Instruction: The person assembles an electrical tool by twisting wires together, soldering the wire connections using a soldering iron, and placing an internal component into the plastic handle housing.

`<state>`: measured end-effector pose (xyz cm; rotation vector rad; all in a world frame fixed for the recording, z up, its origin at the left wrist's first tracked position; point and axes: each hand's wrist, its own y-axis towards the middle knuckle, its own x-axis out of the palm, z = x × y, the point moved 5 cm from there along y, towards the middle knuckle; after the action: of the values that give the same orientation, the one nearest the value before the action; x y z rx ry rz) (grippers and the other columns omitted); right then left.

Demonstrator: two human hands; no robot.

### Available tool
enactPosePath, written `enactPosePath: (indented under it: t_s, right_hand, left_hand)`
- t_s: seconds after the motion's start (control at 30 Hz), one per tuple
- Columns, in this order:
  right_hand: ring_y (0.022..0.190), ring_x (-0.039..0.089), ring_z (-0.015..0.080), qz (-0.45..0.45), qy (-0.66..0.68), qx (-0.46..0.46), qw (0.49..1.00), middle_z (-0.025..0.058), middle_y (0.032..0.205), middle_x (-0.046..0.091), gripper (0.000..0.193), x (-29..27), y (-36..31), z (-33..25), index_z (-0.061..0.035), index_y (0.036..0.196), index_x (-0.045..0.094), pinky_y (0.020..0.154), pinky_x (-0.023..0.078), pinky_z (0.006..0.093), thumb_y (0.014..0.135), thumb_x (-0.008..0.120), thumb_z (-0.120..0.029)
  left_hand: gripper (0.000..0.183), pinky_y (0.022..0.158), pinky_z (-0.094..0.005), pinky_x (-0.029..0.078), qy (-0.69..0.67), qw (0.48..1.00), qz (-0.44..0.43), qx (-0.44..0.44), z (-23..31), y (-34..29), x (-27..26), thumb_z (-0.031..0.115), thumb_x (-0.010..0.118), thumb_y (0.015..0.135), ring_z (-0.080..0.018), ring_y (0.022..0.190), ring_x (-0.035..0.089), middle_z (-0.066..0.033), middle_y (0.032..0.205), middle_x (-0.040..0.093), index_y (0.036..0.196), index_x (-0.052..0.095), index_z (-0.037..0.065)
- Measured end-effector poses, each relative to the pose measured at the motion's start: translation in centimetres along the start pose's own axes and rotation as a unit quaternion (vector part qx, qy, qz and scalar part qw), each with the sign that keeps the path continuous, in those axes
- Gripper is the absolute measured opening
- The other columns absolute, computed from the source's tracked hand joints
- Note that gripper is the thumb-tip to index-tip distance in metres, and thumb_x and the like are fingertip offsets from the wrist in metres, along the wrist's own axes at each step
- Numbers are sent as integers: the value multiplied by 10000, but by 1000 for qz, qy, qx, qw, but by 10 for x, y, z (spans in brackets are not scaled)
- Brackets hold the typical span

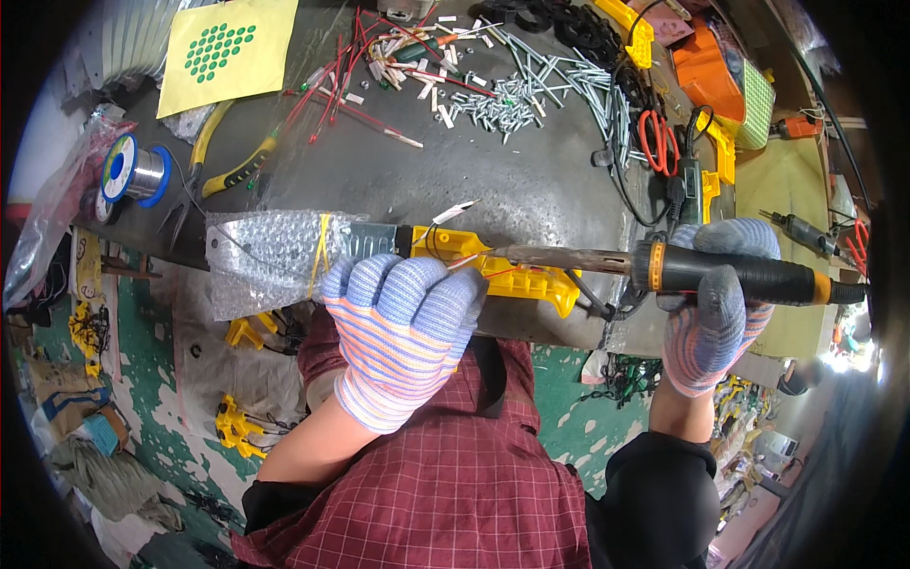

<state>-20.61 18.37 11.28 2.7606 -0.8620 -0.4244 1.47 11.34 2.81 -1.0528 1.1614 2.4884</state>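
My right hand (718, 318), in a striped knit glove, is wrapped round the black handle of a soldering iron (569, 258). The iron lies level, its metal shaft pointing left toward my other hand. My left hand (403, 308), gloved alike, is closed over a yellow plastic housing (531, 284) and pinches a thin wire (462, 263) near the iron's tip. Above those fingers stands a short white-sleeved lead (457, 212). A metal-bodied part in bubble wrap (270, 254), bound with a yellow band, adjoins the housing on the left.
On the dark bench are a solder spool (149, 174), yellow-black pliers (237, 173), a yellow card (227, 52) with green dots, red wires (353, 81) and piled screws (502, 112). Red-handled scissors (658, 142) and an orange box (706, 71) are at right. Yellow parts (237, 427) lie below.
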Motion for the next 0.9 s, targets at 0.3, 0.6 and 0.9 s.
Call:
enactPosePath:
  t_s: [0.3,0.6,0.9]
  right_hand:
    - [877,610,182,1,-29,12,1000,73,978,617,455,3,-1,-1,-39,1088,576,824,503,321,749,815,-226]
    - [864,605,184,4,-32,-3,999,76,968,610,456,1,-4,-4,-37,1072,575,808,499,319,748,819,-246]
    - [745,573,194,-7,-30,-78,997,76,920,540,321,-1,2,-2,-24,1036,557,586,467,260,839,709,-226]
  left_hand:
    - [309,773,-427,379,15,1000,3,-3,-3,-5,2,211,745,652,-222,870,539,12,959,548,949,664,221]
    - [238,774,-414,389,6,1000,6,-4,0,-1,0,205,762,685,-239,831,529,-11,880,569,908,681,189]
    - [264,725,-402,403,-59,996,-52,-32,-3,-13,-39,183,794,664,-225,782,538,8,878,548,895,668,191]
